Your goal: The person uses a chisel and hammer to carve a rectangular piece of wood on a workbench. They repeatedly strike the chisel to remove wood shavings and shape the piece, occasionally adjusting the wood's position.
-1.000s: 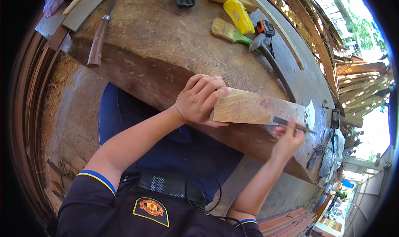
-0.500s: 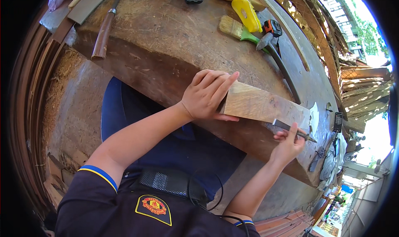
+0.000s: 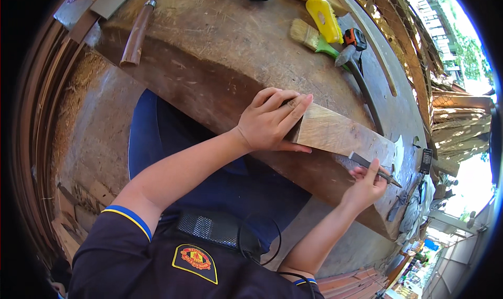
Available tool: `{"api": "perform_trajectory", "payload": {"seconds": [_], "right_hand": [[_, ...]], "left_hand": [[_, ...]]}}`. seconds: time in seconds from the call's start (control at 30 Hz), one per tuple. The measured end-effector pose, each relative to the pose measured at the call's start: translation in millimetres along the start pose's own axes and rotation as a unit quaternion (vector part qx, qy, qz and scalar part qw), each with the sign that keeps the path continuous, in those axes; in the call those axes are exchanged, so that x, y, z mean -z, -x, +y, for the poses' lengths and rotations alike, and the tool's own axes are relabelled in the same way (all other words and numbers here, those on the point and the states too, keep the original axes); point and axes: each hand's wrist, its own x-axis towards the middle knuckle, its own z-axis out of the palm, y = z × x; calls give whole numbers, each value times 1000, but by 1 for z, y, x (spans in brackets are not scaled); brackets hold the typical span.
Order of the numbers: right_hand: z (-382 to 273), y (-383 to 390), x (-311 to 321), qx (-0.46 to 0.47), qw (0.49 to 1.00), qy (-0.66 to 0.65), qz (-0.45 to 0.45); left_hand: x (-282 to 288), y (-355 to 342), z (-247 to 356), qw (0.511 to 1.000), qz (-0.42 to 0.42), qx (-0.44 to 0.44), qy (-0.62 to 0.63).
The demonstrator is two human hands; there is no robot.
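Observation:
A squared wooden block (image 3: 340,133) lies along the near edge of a thick wooden workbench (image 3: 225,31). My left hand (image 3: 273,120) is closed around the block's left end, fingers over the top and thumb lower on the near side. Close to the block's right part, my right hand (image 3: 365,185) grips a chisel (image 3: 359,159) between thumb and fingers. Its flat metal blade points left, just beside the block's near lower edge. Whether the blade touches the wood I cannot tell.
Farther back lie a hammer (image 3: 365,92), a tape measure (image 3: 355,38), a green-handled paintbrush (image 3: 309,36) and a yellow brush (image 3: 325,20). A wooden-handled tool (image 3: 137,39) rests at the left, its handle over the bench edge. A phone-like black device (image 3: 426,161) stands at the right.
The whole view has shifted slightly, so the bench and its tools appear farther right. Both hands keep their grips, and the chisel's handle end dips a little lower in the picture.

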Motion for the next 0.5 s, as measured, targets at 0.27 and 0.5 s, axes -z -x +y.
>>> {"api": "perform_trajectory", "payload": {"seconds": [0.27,0.5], "right_hand": [[-31,55,-65,-18,978,-110,-174],[19,-28,11,-13,1000,-14,-5]], "left_hand": [[-3,0,-1,1000,2,-8,-22],[-5,0,1,1000,6,-6,-17]]}}
